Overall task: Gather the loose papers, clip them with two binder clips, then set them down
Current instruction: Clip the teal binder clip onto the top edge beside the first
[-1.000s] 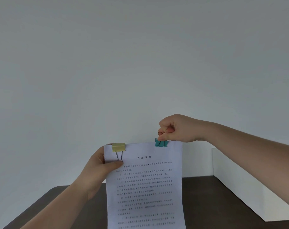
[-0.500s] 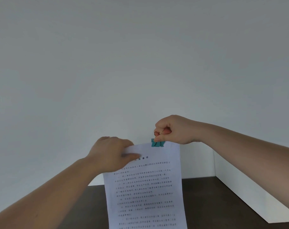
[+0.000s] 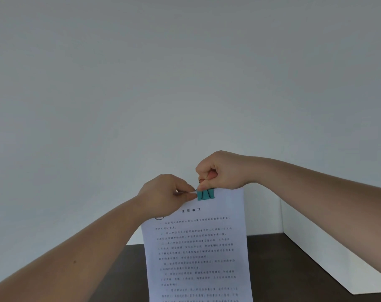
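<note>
A stack of printed papers (image 3: 196, 253) hangs upright in front of me above the dark table. A teal binder clip (image 3: 205, 195) bites the top edge near the middle. My right hand (image 3: 223, 171) is closed above it, pinching the clip's wire handles. My left hand (image 3: 165, 196) lies over the top left corner of the papers, its fingertips pinching the edge right beside the teal clip. The yellow binder clip is hidden under that hand; only a wire loop (image 3: 159, 218) peeks out below it.
A dark brown table (image 3: 278, 269) lies below the papers. A low white partition (image 3: 328, 253) runs along its right side. A plain pale wall (image 3: 185, 83) fills the background.
My left hand left its grip on the papers' left edge, came over the top and slid right, covering the yellow clip and reaching the teal clip. My right hand stayed on the teal clip.
</note>
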